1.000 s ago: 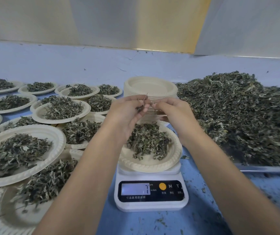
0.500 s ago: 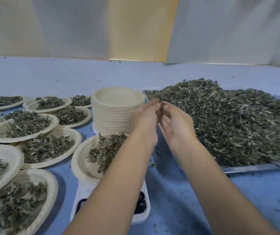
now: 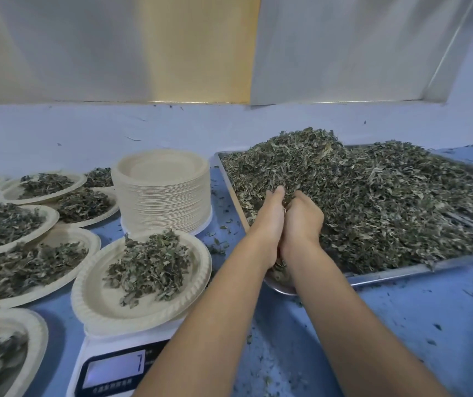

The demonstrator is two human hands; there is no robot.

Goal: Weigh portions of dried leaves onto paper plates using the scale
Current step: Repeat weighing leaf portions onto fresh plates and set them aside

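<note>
Touching, left hand [image 3: 269, 222] and right hand [image 3: 304, 219] dig into one leaf pile [image 3: 387, 202].

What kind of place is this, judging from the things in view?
Probably a herb or tea portioning workstation: a metal tray heaped with dried leaves, a digital scale bearing a paper plate, and a stack of unused plates.

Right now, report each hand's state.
Left hand: open, straight fingers pressing dried leaves.
Right hand: closed, fingers curled round the same leaves.
</note>
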